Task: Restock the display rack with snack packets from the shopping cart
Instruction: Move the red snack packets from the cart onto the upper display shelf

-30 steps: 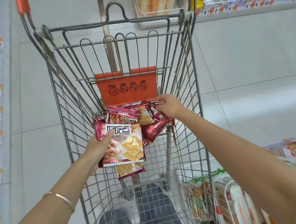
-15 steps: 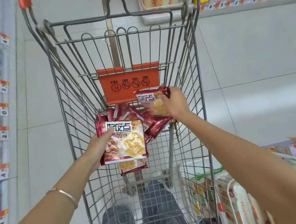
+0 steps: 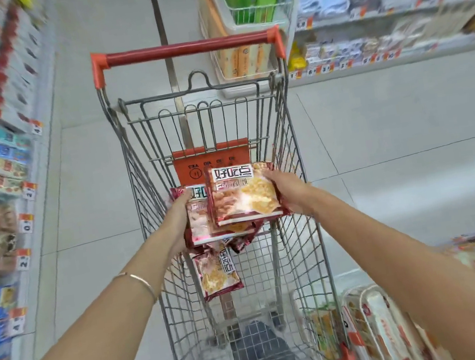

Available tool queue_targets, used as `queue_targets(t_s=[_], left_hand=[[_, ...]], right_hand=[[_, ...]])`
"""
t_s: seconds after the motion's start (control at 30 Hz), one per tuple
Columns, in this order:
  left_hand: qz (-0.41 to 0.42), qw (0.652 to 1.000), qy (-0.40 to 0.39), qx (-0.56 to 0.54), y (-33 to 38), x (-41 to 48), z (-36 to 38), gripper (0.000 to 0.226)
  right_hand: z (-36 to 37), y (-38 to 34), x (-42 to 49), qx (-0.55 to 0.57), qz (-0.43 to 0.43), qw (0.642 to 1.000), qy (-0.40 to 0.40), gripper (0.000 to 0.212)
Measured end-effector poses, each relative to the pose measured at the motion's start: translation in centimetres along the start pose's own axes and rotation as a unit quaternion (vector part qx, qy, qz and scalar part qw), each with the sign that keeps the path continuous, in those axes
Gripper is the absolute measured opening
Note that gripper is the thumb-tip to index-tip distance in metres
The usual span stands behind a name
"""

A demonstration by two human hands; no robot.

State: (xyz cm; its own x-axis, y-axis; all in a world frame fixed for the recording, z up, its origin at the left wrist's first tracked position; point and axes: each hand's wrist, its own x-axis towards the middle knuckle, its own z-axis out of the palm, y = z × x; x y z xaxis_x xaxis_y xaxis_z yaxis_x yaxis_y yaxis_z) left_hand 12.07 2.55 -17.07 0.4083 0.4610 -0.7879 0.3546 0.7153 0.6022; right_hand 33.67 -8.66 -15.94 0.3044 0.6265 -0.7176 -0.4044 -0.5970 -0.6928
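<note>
Gathering stock above the shopping cart [image 3: 146,163], the left hand [image 3: 178,222] grips the lower snack packet [image 3: 201,224] by its left edge. The right hand [image 3: 289,193] pinches the upper snack packet [image 3: 243,194] overlapping it, probably stacking both for one carry. A loose packet [image 3: 217,273] lies on the cart's wire floor.

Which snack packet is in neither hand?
The lone packet lying on the cart floor, label sideways, below both hands. The left hand grips a stack; the right hand holds the front packet.
</note>
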Motion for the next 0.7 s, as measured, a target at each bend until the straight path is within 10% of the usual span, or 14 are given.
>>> queue_targets(t_s=[0.33,0.7], left_hand=[[0.039,0.97,-0.176,0.163,1.9,-12.2,3.1,0.063],[0.183,0.882,-0.336,0.273,1.8,-30.3,16.4,0.028]], right_hand=[[4.1,2.5,-13.5,0.096,-0.038,0.995,0.004,0.06],[-0.9,4.3,-39.9,0.201,-0.207,0.93,0.227,0.054]])
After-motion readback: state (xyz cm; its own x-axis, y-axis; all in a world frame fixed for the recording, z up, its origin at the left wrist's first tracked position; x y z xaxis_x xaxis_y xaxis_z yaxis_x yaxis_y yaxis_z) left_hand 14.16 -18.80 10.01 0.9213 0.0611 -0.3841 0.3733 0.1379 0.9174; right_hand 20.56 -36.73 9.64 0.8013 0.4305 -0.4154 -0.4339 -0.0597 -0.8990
